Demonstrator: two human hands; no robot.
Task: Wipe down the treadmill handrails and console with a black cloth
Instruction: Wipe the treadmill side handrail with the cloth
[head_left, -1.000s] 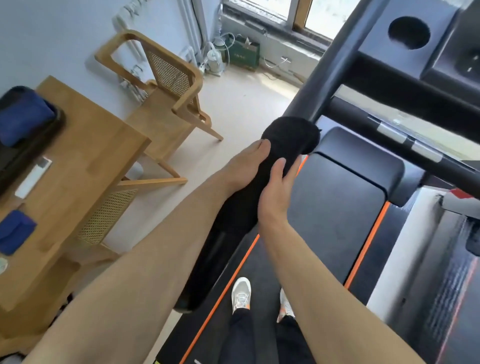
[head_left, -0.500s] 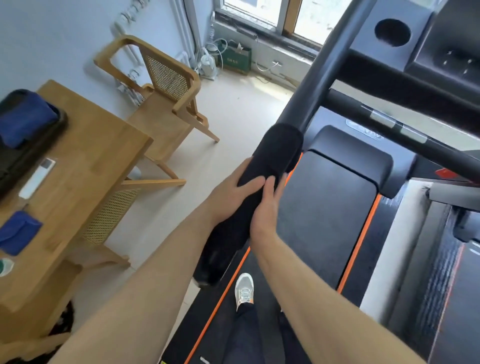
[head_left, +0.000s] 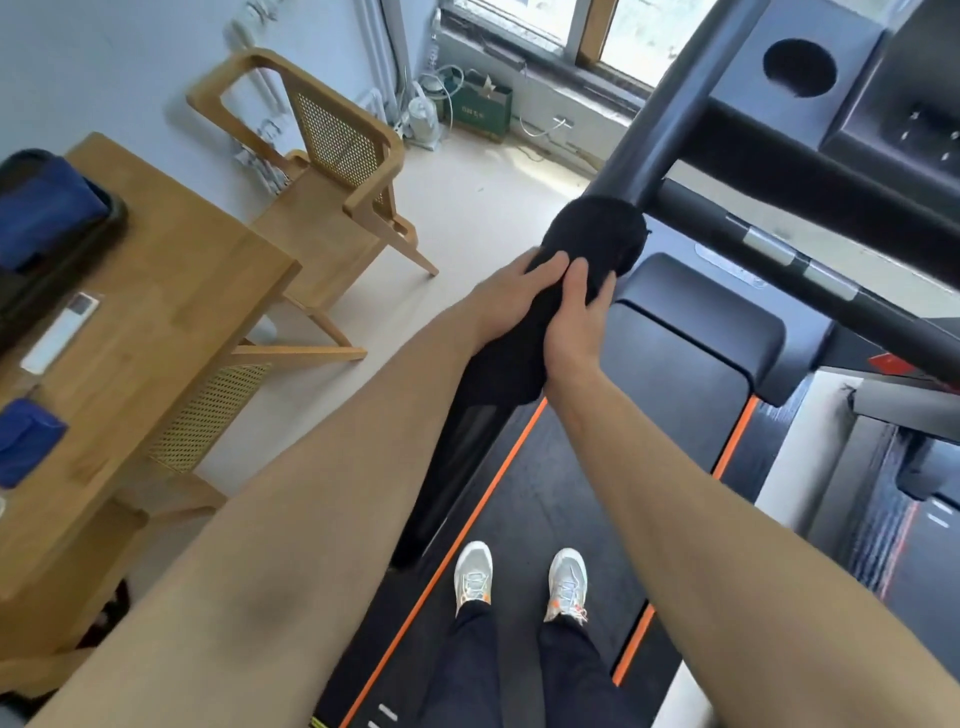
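Pale-floored room, wooden desk left of the treadmill. Soft black cloth sleeves the black tubular left handrail below the console. Left hand and right hand clamp it, fingers curled together, apparently so all sides get wiped.

Two hands, left and right, are counted on one black cloth. Two shoes are seen on one treadmill belt. One table, one chair and two blue cloths are counted.
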